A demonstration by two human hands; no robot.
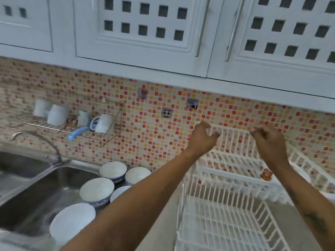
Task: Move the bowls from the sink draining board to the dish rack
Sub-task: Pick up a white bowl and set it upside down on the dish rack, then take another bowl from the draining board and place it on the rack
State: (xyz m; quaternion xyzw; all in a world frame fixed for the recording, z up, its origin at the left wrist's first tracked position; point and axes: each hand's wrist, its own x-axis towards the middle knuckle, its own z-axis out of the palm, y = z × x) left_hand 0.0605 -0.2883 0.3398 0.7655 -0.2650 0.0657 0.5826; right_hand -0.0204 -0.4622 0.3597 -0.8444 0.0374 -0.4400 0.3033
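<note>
Overhead, both hands' fingers loosely curled and empty, left hand [203, 137] and right hand [268, 140] above the dish rack [226, 205]

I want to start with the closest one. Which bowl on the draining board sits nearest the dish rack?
The back-right bowl, beside the tiled wall: it lies farthest right of the five, closest to the white dish rack.

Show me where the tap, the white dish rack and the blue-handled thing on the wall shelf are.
tap [39, 140]: head view, on the curved spout above the sink.
white dish rack [220, 227]: head view, on the lower tier's wire floor.
blue-handled thing [78, 133]: head view, on its handle, sticking out from the wall shelf.
</note>
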